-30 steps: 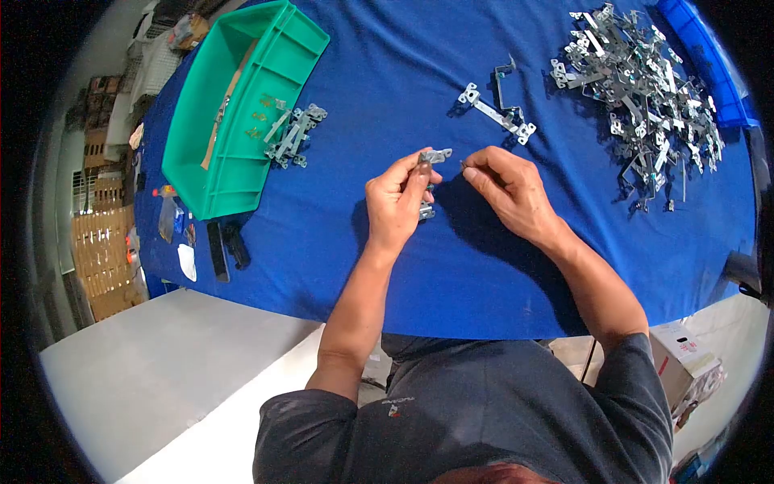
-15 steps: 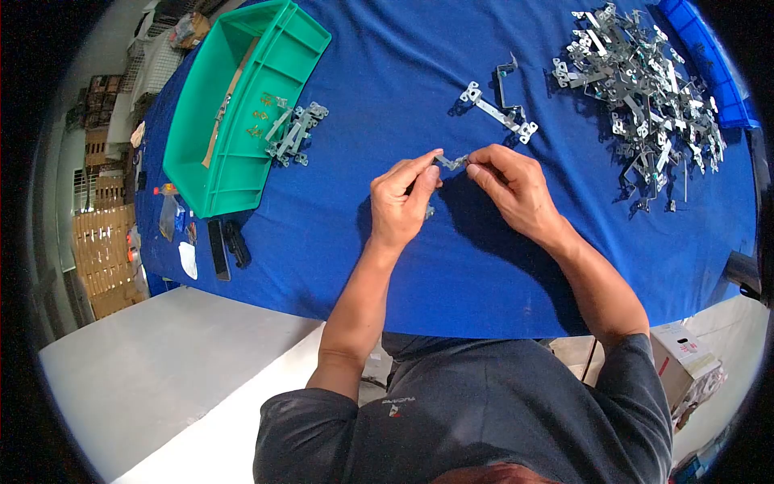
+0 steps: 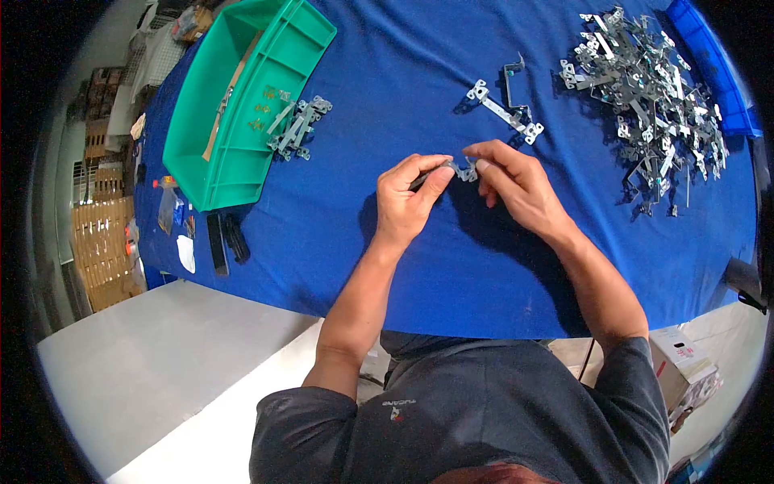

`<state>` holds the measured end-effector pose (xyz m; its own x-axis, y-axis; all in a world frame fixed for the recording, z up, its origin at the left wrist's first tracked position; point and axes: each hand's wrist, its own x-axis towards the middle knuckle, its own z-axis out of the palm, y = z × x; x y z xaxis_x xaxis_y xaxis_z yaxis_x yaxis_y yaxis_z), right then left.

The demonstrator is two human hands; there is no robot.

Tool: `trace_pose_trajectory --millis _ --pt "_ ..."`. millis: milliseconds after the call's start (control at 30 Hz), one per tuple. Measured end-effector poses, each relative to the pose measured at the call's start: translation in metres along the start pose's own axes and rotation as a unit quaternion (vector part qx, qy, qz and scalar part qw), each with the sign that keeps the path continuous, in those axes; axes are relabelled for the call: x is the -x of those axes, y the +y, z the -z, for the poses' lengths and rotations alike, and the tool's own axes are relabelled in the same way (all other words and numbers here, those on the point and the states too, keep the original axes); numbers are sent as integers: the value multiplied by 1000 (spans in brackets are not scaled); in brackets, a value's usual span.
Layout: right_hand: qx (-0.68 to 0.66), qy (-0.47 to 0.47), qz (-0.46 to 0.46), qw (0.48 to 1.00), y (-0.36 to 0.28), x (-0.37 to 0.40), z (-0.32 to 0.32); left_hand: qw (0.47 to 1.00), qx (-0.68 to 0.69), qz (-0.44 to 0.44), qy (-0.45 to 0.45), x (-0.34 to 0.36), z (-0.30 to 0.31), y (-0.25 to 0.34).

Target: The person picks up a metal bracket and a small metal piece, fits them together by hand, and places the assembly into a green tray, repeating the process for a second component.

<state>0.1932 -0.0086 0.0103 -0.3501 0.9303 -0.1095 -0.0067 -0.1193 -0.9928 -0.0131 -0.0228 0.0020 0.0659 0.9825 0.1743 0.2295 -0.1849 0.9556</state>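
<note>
The person leans over a table with a blue cloth (image 3: 419, 266) and holds a small metal bracket (image 3: 463, 170) up between both hands, just above the cloth near its middle. The bracket is a thin strip of dull silver-grey metal with a notched, eared end showing between the fingertips. The rest of it is hidden behind the fingers. The left hand (image 3: 407, 202) has thumb and forefinger pinched shut on one end. The right hand (image 3: 516, 187) grips the other end with its fingertips, the other fingers curled loosely under.

Further out on the cloth lie 2 longer brackets (image 3: 508, 103), touching each other. Off to the right sprawls a big heap of the same metal parts (image 3: 645, 81), next to a blue bin (image 3: 717, 68). On the left sits a green bin (image 3: 234, 153), with a little stack of brackets (image 3: 294, 129) just beside its rim.
</note>
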Motion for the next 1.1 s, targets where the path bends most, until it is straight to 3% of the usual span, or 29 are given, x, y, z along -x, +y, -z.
trace_pose_trajectory --millis 300,400,500,600,633,733,967,1100 --pt "57 -41 -5 998 4 -4 10 994 -76 -59 -46 -2 1 4" --pt "54 37 43 997 11 -4 3 993 -83 -66 -55 -2 -1 1" --pt "-63 112 34 991 16 -5 -2 993 -83 -71 -38 -1 -1 2" --pt "24 60 -11 998 7 -3 0 992 -77 -68 69 -1 -2 3" --pt "44 40 13 998 11 -3 0 993 -70 -59 78 0 0 -1" --pt "128 7 40 991 8 -1 1 996 -46 -37 67 1 -1 -4" --pt "159 16 69 985 10 -1 0 998 -61 -26 22 0 1 1" --pt "99 26 41 994 8 0 -1 996 -64 -54 11 -1 1 0"
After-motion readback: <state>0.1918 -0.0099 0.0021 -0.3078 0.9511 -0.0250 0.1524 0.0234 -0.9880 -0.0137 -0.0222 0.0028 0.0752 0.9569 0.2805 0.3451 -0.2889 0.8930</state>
